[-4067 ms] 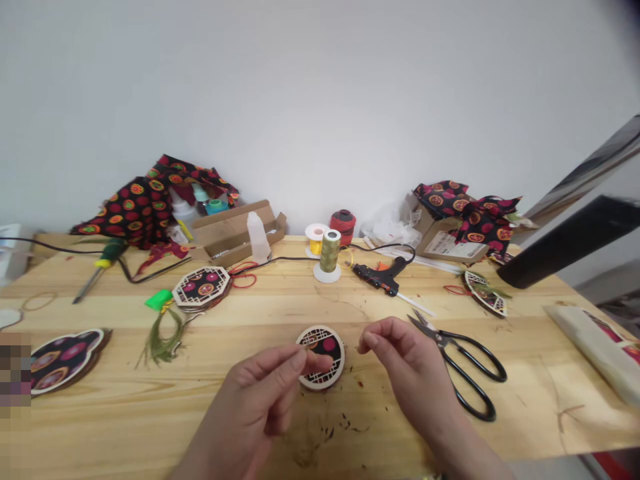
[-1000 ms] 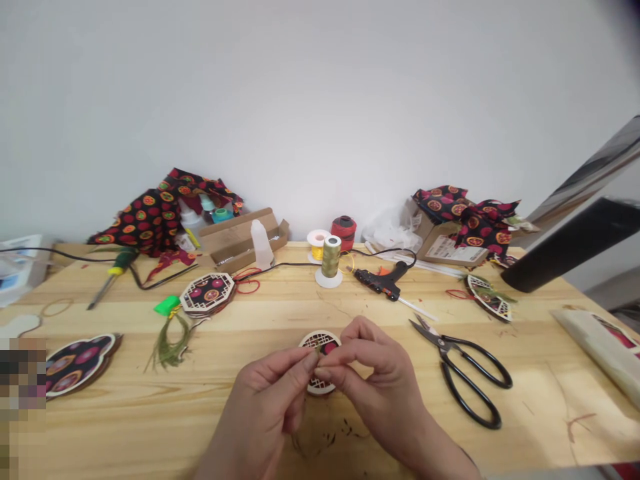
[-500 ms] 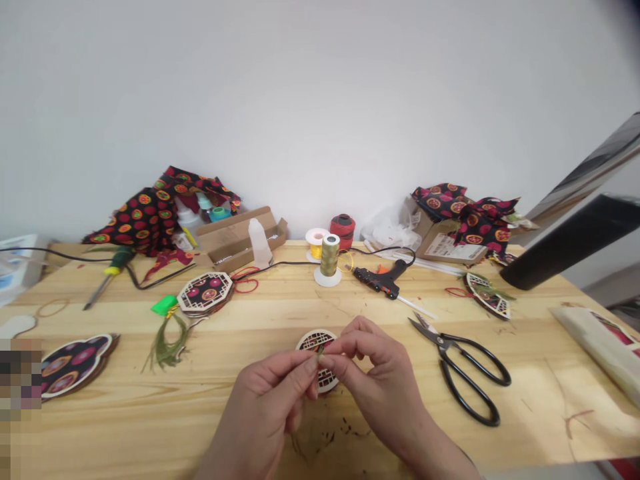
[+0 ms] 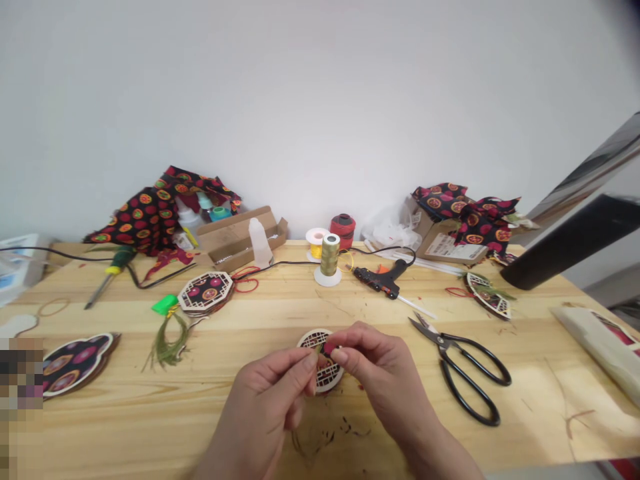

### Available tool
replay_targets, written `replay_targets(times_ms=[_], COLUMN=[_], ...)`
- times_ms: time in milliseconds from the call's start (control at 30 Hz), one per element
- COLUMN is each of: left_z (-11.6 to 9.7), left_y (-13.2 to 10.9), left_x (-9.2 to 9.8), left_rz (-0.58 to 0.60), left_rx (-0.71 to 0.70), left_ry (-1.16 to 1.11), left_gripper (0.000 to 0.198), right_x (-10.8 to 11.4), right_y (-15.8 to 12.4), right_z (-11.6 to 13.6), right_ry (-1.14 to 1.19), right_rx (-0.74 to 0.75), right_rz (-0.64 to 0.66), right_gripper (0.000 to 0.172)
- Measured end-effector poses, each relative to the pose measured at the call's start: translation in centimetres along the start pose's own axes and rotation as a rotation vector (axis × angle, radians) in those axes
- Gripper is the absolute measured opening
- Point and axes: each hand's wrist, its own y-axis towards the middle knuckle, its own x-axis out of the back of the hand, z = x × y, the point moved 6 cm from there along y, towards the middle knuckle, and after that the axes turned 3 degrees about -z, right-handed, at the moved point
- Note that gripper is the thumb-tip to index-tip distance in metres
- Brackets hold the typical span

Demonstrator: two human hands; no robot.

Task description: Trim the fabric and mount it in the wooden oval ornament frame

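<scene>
A round lattice ornament (image 4: 328, 381) with dark, reddish fabric inside lies on the table, partly covered by both hands. My left hand (image 4: 280, 393) pinches thin olive-green thread over its left side; loose strands hang below that hand. Thumb and index finger of my right hand (image 4: 375, 373) are pressed together over the ornament's right side, a short gap from the left fingertips. What they hold is too small to make out. Small dark scraps (image 4: 345, 428) are scattered on the wood below.
Black-handled scissors (image 4: 443, 347) lie to the right. Behind stand an olive thread spool (image 4: 329, 257) and a glue gun (image 4: 383, 278). An octagonal ornament (image 4: 206, 293), a green tassel (image 4: 170, 341) and a screwdriver (image 4: 107, 277) are at the left.
My right fingertips have moved slightly right, away from my left ones, uncovering more of the round ornament. My left hand is nearly unmoved.
</scene>
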Motion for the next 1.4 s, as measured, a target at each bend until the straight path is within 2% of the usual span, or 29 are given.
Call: replay_targets(times_ms=[200,367,700,833,967,1067,1400], left_z=[0.3,0.5,0.4,0.5,0.8,0.9,0.9], left_y=[-0.2,-0.3,-0.4,-0.4,-0.5,-0.6,-0.5], left_x=[-0.1,-0.1,-0.5,-0.8,-1.0,-1.1,-1.4], left_rz=[0.046,0.088,0.118,0.149,0.156,0.164,0.142], left_rx=[0.0,-0.017,-0.015,0.009,0.108,0.141,0.115], left_ry=[0.085,0.193,0.215,0.072,-0.125,-0.18,-0.117], left_gripper=[0.029,0.031,0.034,0.028,0.028,0.025,0.027], right_x=[-1.0,-1.5,-1.1,-0.8,-0.9,-0.9,-0.7], right_y=[-0.1,-0.1,-0.1,0.0,0.0,0.1,0.1], right_z=[-1.0,-0.7,-0.3,-0.4,-0.1,0.2,0.4], right_ry=[0.128,0.211,0.144,0.091,0.093,0.072,-0.003], right_rx=[-0.183,-0.21,-0.156,-0.138,-0.126,-0.121,-0.07], right_rz=[0.157,0.231,0.149,0.117,0.11,0.078,0.074], right_gripper=[0.019,0.018,0.012,0.017,0.022,0.024,0.017])
